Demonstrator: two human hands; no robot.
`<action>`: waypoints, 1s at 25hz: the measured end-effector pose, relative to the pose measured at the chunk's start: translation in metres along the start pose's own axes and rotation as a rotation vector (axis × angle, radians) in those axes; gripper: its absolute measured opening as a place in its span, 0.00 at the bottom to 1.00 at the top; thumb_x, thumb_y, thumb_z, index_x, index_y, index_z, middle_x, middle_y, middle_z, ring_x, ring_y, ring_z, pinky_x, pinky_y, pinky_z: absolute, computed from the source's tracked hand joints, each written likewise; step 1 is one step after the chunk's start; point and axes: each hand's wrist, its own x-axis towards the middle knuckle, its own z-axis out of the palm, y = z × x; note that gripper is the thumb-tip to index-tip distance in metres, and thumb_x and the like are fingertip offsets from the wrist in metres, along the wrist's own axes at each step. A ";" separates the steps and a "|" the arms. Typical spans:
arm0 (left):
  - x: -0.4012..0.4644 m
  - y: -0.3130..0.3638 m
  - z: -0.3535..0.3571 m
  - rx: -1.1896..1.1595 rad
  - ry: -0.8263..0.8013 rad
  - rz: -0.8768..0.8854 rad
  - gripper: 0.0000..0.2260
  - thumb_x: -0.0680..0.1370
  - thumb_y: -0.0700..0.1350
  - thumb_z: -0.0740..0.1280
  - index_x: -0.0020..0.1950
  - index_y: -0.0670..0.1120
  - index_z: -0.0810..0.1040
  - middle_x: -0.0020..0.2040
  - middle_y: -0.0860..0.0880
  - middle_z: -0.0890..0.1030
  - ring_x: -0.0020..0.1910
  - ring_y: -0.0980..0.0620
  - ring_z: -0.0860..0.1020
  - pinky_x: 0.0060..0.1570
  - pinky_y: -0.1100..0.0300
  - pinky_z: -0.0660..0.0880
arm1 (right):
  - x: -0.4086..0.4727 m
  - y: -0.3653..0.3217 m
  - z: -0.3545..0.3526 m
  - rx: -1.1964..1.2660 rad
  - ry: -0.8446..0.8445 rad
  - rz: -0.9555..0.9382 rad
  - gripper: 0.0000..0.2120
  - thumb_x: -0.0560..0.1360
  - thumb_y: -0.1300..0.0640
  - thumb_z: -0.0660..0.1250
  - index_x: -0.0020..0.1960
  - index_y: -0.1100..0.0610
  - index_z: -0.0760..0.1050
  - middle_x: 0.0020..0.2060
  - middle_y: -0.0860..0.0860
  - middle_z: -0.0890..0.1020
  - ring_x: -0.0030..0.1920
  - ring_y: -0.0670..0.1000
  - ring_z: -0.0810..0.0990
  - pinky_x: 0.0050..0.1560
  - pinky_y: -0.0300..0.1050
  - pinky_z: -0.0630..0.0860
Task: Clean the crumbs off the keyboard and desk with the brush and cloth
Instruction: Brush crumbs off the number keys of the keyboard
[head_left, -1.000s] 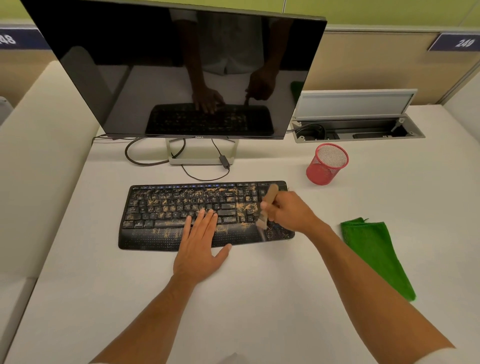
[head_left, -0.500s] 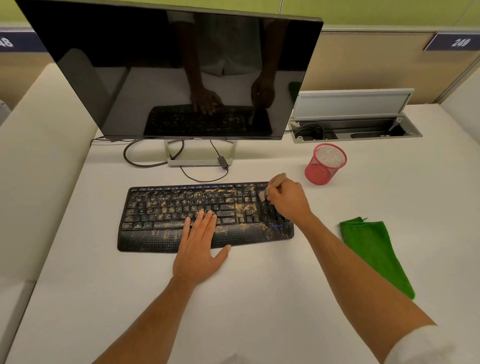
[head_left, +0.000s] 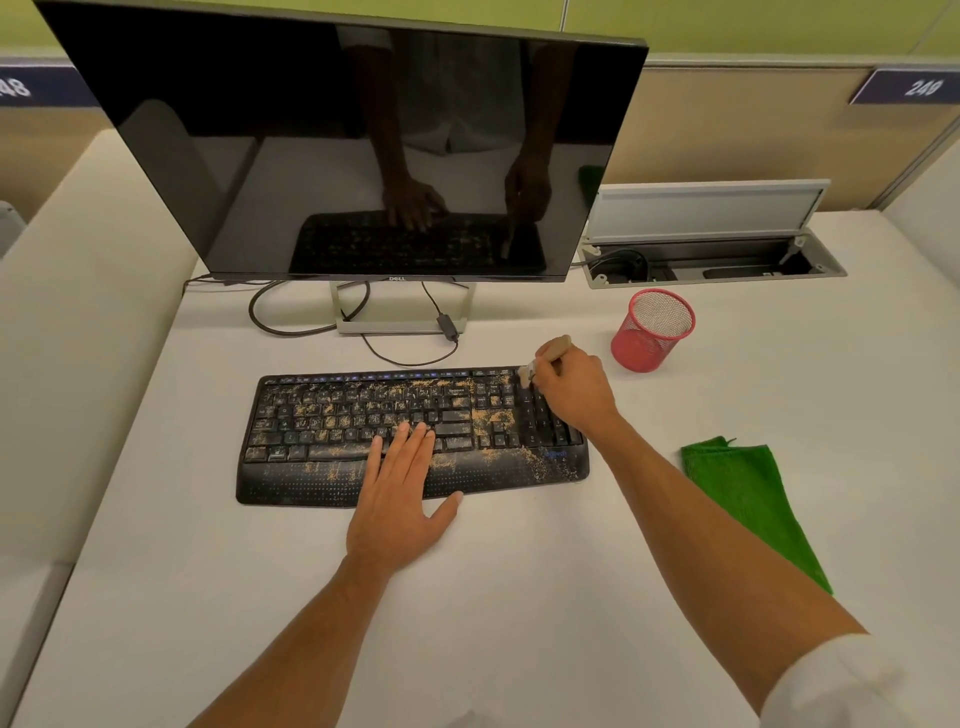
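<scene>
Left hand (head_left: 400, 499) flat, fingers straight, resting on palm rest and lower keys of black Logitech keyboard (head_left: 332, 447) on white worktop (head_left: 519, 597). Tan crumbs (head_left: 488, 415) scattered over keys. Green folded cloth (head_left: 748, 499) lies right, well apart. Right hand (head_left: 571, 389) grips wooden-handled brush (head_left: 540, 358), bristles at keyboard's far right corner. Red mesh cup (head_left: 652, 332) beyond. Dell monitor (head_left: 343, 145); partition label "249" (head_left: 922, 87).

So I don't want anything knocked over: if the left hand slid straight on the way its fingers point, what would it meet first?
The left hand lies flat, fingertips on the keyboard. Straight on, it would cross more crumb-covered keys, then probably the monitor cable and stand; depth there is unclear.
</scene>
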 end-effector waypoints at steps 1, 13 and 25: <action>0.000 0.000 0.000 0.000 0.000 0.000 0.36 0.79 0.66 0.53 0.80 0.45 0.55 0.81 0.50 0.54 0.80 0.53 0.45 0.77 0.49 0.39 | -0.001 -0.003 0.001 -0.004 -0.019 0.000 0.14 0.83 0.55 0.57 0.48 0.59 0.79 0.38 0.55 0.84 0.40 0.55 0.81 0.39 0.43 0.73; -0.001 -0.001 0.000 0.013 -0.018 -0.011 0.36 0.79 0.67 0.52 0.81 0.46 0.53 0.81 0.51 0.51 0.80 0.53 0.43 0.77 0.49 0.37 | 0.007 -0.016 -0.002 -0.028 -0.026 0.029 0.26 0.81 0.49 0.51 0.36 0.62 0.78 0.29 0.53 0.81 0.31 0.52 0.80 0.39 0.46 0.79; 0.000 -0.001 0.001 0.004 -0.006 -0.002 0.36 0.79 0.66 0.53 0.81 0.46 0.54 0.81 0.50 0.52 0.80 0.53 0.44 0.77 0.48 0.39 | 0.019 -0.008 -0.010 0.164 -0.153 0.182 0.16 0.81 0.55 0.63 0.43 0.65 0.82 0.33 0.54 0.86 0.32 0.52 0.85 0.43 0.49 0.85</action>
